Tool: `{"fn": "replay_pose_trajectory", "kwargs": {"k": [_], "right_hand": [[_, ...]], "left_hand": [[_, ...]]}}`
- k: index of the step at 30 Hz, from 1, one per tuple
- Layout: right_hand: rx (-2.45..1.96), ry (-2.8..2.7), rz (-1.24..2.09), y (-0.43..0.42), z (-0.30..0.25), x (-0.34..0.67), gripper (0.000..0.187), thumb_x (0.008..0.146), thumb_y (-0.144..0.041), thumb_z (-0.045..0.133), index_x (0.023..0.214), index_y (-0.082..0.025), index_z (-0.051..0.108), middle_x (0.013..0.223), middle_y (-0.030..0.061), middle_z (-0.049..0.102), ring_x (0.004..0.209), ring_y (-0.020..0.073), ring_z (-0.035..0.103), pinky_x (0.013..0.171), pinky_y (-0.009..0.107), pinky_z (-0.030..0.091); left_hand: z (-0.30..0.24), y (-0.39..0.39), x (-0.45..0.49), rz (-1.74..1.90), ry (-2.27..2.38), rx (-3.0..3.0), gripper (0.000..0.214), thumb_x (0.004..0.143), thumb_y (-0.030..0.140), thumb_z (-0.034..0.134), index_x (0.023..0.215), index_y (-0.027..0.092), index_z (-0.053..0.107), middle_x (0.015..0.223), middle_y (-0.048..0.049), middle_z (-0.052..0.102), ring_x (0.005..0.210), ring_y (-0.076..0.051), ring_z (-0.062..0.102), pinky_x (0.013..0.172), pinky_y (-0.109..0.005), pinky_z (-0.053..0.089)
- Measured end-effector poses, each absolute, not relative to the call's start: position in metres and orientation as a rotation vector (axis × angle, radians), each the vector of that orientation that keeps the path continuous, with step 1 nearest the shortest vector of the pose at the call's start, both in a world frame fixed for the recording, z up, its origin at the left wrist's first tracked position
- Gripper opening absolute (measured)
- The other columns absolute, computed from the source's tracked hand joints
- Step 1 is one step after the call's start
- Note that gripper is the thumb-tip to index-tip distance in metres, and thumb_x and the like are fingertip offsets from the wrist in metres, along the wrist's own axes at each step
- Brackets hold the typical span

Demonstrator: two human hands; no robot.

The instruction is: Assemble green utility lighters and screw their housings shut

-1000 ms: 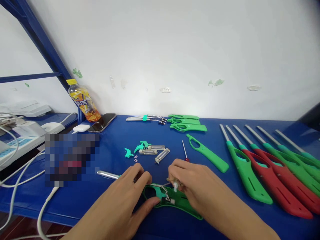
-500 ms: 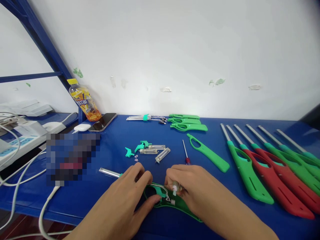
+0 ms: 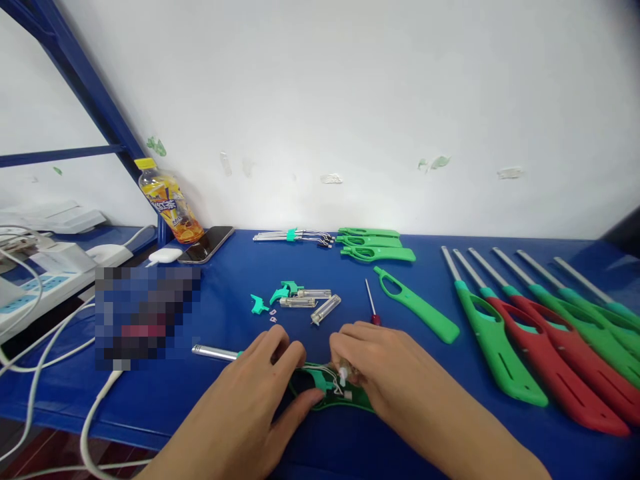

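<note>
My left hand [image 3: 265,387] is closed on an opened lighter handle shell [image 3: 361,400], dark green inside, held low over the table. A teal trigger [image 3: 319,380] and thin wires [image 3: 336,381] lie inside it. The lighter's metal tube [image 3: 215,352] sticks out to the left of this hand. In my right hand [image 3: 380,360] is a clear fuel tank [image 3: 345,373], its white tip pointing down at the wires; the fingers hide most of it. Beyond the hands lie more clear fuel tanks [image 3: 326,309], loose teal triggers [image 3: 259,305] and a red-handled screwdriver [image 3: 375,319].
Finished-looking green and red lighters [image 3: 500,353] line the right side. Green half shells [image 3: 420,307] and a bundle of metal tubes [image 3: 275,236] lie toward the wall. On the left are a drink bottle [image 3: 170,203], a phone [image 3: 207,244], and a power strip [image 3: 45,287] with cables.
My right hand has shifted slightly left with the fuel tank, bringing its white tip nearer the wires. The metal tube has moved slightly left and its outer end has risen.
</note>
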State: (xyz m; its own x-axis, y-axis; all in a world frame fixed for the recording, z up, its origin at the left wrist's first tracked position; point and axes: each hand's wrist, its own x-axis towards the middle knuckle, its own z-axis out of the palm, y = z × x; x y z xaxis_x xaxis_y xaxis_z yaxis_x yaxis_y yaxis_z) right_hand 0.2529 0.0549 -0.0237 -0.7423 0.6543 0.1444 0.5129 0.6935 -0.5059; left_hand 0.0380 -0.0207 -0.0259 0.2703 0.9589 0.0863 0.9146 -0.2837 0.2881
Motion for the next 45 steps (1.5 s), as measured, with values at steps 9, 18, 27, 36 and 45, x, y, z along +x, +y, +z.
{"fn": "replay_pose_trajectory", "kwargs": {"k": [9, 18, 27, 36, 45], "right_hand": [[-0.901, -2.565, 0.595, 0.051, -0.016, 0.250, 0.038, 0.078, 0.015, 0.043, 0.081, -0.023, 0.040, 0.087, -0.0030, 0.055, 0.063, 0.0143, 0.043, 0.058, 0.033, 0.018], [-0.877, -2.574, 0.536, 0.052, -0.017, 0.249, 0.038, 0.079, 0.015, 0.045, 0.083, -0.023, 0.043, 0.089, -0.0029, 0.056, 0.064, 0.0149, 0.045, 0.058, 0.033, 0.020], [-0.958, -2.598, 0.567, 0.051, -0.015, 0.249, 0.029, 0.098, 0.000, 0.051, 0.082, -0.024, 0.048, 0.087, -0.0033, 0.060, 0.066, 0.0169, 0.051, 0.059, 0.034, 0.024], [-1.101, -2.576, 0.766, 0.057, -0.012, 0.277, 0.023, 0.098, -0.016, 0.072, 0.083, -0.024, 0.055, 0.080, -0.0058, 0.066, 0.071, 0.0159, 0.060, 0.063, 0.031, 0.033], [-1.201, -2.563, 0.958, 0.058, -0.013, 0.280, 0.030, 0.096, -0.022, 0.078, 0.079, -0.024, 0.054, 0.072, -0.0086, 0.064, 0.065, 0.0133, 0.052, 0.058, 0.028, 0.029]], "left_hand": [[-0.027, -0.023, 0.041, 0.394, 1.760, 2.340, 0.008, 0.106, 0.029, 0.059, 0.112, 0.025, 0.061, 0.115, -0.0070, 0.060, 0.099, -0.030, 0.066, 0.083, -0.047, 0.058], [-0.025, -0.021, 0.042, 0.401, 1.774, 2.312, 0.006, 0.103, 0.026, 0.064, 0.108, 0.024, 0.060, 0.110, -0.0050, 0.060, 0.094, -0.028, 0.066, 0.079, -0.043, 0.055], [-0.028, -0.022, 0.043, 0.471, 1.770, 2.214, 0.008, 0.105, 0.030, 0.062, 0.103, 0.024, 0.058, 0.109, -0.0045, 0.057, 0.094, -0.029, 0.064, 0.081, -0.045, 0.053], [-0.032, -0.021, 0.040, 0.520, 1.738, 2.228, 0.012, 0.106, 0.036, 0.062, 0.102, 0.026, 0.056, 0.107, -0.0031, 0.057, 0.093, -0.027, 0.062, 0.078, -0.041, 0.050], [-0.034, -0.017, 0.041, 0.546, 1.726, 2.229, 0.012, 0.105, 0.035, 0.064, 0.103, 0.026, 0.056, 0.108, -0.0031, 0.055, 0.093, -0.027, 0.062, 0.079, -0.042, 0.050]]}}
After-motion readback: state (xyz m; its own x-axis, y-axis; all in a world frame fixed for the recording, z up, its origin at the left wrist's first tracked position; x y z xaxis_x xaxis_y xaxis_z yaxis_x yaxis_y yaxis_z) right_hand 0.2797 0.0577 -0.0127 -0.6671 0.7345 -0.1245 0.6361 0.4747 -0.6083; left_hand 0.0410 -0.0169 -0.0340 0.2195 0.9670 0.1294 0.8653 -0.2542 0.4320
